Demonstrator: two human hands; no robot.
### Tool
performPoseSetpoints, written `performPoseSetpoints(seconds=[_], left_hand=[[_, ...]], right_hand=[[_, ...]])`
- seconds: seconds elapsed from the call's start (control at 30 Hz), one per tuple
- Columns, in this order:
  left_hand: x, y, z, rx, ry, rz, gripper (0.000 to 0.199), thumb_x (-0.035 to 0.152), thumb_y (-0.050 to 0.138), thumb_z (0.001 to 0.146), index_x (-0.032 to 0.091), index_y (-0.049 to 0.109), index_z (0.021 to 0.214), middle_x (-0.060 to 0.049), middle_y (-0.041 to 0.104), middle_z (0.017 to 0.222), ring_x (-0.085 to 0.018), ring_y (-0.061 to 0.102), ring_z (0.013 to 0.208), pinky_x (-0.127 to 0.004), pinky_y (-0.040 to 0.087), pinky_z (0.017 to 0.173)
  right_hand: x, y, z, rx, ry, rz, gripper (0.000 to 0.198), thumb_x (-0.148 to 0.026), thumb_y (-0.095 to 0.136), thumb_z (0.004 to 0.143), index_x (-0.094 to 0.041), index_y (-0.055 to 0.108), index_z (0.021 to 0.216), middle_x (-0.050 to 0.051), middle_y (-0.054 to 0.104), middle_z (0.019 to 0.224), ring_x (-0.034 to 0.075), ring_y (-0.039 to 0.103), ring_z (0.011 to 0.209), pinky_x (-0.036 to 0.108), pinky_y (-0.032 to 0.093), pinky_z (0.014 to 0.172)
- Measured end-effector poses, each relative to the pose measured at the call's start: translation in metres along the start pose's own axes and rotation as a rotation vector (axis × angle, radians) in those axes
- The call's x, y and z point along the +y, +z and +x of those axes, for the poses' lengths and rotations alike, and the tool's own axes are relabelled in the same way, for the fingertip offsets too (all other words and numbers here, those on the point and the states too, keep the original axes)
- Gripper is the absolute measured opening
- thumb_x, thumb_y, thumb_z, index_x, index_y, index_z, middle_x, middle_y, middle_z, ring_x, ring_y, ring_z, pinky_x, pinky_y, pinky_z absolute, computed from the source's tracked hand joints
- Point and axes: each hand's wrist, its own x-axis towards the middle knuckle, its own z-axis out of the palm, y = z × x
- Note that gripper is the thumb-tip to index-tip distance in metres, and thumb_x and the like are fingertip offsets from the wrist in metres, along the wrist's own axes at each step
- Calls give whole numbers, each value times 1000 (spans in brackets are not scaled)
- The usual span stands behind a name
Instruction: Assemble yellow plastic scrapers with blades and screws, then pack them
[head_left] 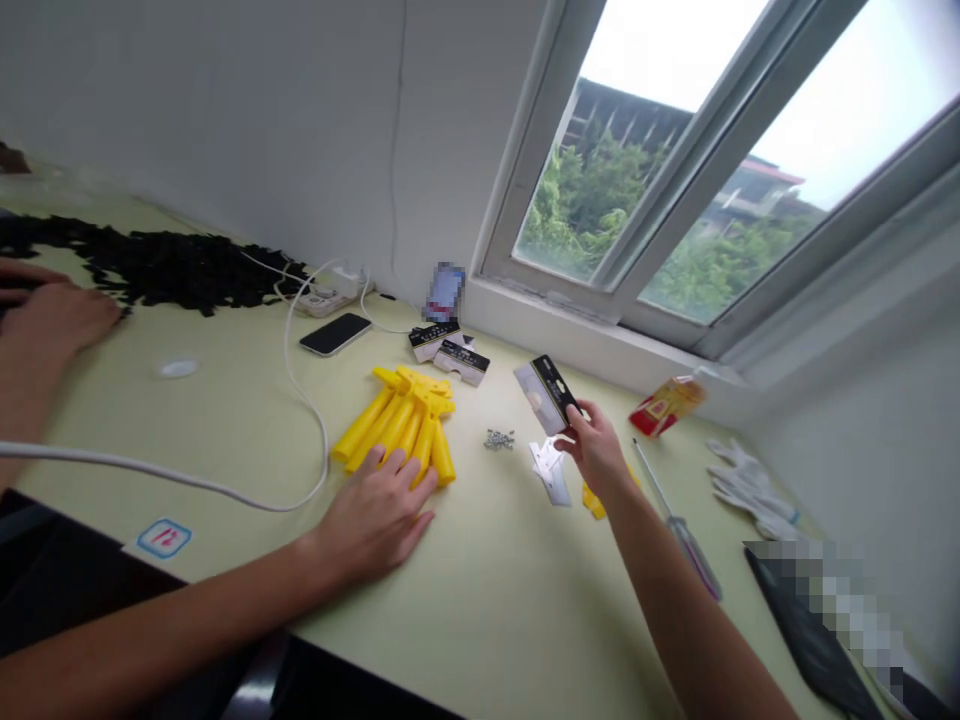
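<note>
Left forearm crosses at 7 o'clock of view, right forearm at 5, both nearest the lens. Risk: yellow handles, at left hand's 12, look loose and round; a shove could roll them into the screws at its 2 and scatter those. White cable loops at its 9, a likely snag if the arm sweeps. Card is pinched by one corner, so could slip onto flat metal pieces at right hand's 8. Fingers: left slightly spread, draped on handle ends; right narrow, thumb and fingers on card.
</note>
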Motion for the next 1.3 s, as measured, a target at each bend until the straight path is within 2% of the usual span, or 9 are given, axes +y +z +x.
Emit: performPoseSetpoints(seconds=[0.13,0.27,0.57,0.73,0.9,1.0,1.1,1.2,1.3], left_hand=[[-2,-1,11,-10,17,27,29,35,46,93,20,66,108,-9,64,85,-28,56,85,-45,35,79],[-4,-1,22,-23,8,84,31,32,44,94,18,68,107,-11,66,82,-28,58,82,-42,35,78],[-5,-5,53,-138,-80,134,35,39,45,93,16,64,112,-14,69,83,-30,65,75,-38,41,70],[-9,-2,64,-225,-130,147,38,39,45,93,17,58,121,-13,70,89,-30,68,76,-35,45,65],[-13,2,68,-260,-165,134,41,30,39,92,17,54,128,-15,71,91,-31,69,78,-38,48,67],[-15,2,69,-286,-186,115,35,29,40,91,19,61,117,-14,71,89,-31,68,76,-39,48,67],[-17,-5,68,-256,-183,62,28,32,42,90,21,65,103,-12,71,85,-28,67,74,-36,46,66],[-17,-18,71,-127,-207,-53,29,33,46,89,23,66,107,-9,69,82,-24,64,72,-33,44,65],[-14,-27,80,-10,-223,-394,31,33,49,87,24,65,113,-1,61,69,-17,56,62,-28,40,60]], right_hand=[[14,-29,-35,72,26,61,51,-60,66,71,-22,46,98,-1,63,70,12,57,53,22,46,41],[17,-28,-38,42,19,86,49,-58,70,70,-22,49,96,0,64,71,11,55,51,24,49,41],[-13,47,54,-58,-20,16,16,-28,55,90,-19,56,103,2,66,85,11,61,66,22,55,48],[-31,90,95,-83,-14,-66,27,-31,55,94,-16,57,117,5,65,101,13,63,79,29,57,64],[-48,121,91,-113,-61,-281,34,-34,59,92,-15,58,120,9,63,115,19,63,98,39,54,84],[-45,103,68,-107,-189,-428,38,-24,60,89,-16,55,127,11,62,124,20,59,111,35,47,94],[-31,51,31,-133,-279,-545,36,-21,54,90,-21,57,126,8,68,116,18,61,106,31,45,93],[-6,-4,-4,-124,-253,-658,24,-21,53,88,-20,65,108,7,71,100,19,64,90,33,46,84],[15,-31,-33,-106,-206,-759,21,-22,54,85,-21,67,101,6,71,94,20,63,87,33,45,80]])
